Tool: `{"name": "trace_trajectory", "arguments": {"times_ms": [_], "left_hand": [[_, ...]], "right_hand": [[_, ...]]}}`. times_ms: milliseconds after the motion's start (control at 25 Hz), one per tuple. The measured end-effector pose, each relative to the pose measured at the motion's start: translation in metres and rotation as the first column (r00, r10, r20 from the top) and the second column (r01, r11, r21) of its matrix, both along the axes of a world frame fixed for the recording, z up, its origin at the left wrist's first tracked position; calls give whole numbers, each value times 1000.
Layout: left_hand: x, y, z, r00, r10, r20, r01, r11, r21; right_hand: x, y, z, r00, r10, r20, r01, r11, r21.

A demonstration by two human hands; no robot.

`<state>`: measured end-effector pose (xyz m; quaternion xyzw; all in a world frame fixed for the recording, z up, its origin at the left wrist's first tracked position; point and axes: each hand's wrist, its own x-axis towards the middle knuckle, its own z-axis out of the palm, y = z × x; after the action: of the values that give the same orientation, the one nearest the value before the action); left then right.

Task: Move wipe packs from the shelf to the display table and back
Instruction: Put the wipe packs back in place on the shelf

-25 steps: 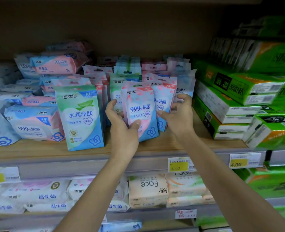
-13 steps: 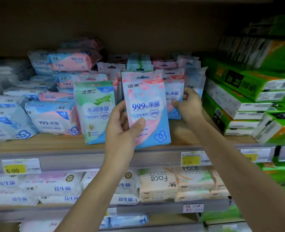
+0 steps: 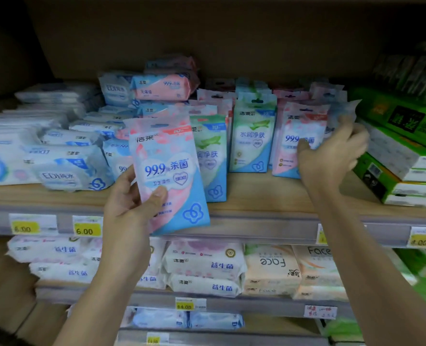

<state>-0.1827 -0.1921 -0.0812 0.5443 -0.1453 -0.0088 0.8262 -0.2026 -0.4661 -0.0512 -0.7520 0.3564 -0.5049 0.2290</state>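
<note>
Within left hand (image 3: 129,208): wipe pack (image 3: 168,176)

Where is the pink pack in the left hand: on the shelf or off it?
Off it: the left hand grips the pink pack, its bottom below the shelf edge.

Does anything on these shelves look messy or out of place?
Mildly. On the lower shelf, a peach Face pack lies with its lettering upside down. On the upper shelf, the packs at the left are heaped unevenly, with a pink pack tilted on top. Nothing looks torn or spilled.
</note>
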Motion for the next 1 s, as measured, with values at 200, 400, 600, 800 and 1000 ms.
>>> {"name": "trace_trajectory", "arguments": {"times_ms": [200, 400, 600, 800, 1000], "left_hand": [[5, 29, -4, 999, 41, -23, -42, 998, -36], [6, 46, -6, 998, 36, -47, -37, 999, -14], [9, 46, -8, 996, 34, -79, -35, 999, -10], [8, 39, -9, 996, 5, -92, -6, 1000, -10], [-4, 41, -8, 997, 15, -80, -14, 1000, 14]], "right_hand": [[8, 82, -7, 771, 635, 45, -628, 747, 219], [29, 118, -24, 729, 680, 77, -662, 672, 332], [32, 108, -29, 782, 615, 103, -609, 716, 342], [20, 93, -24, 765, 601, 231, -639, 666, 384], [-6, 84, 2, 600, 658, 454, -799, 478, 365]]}}
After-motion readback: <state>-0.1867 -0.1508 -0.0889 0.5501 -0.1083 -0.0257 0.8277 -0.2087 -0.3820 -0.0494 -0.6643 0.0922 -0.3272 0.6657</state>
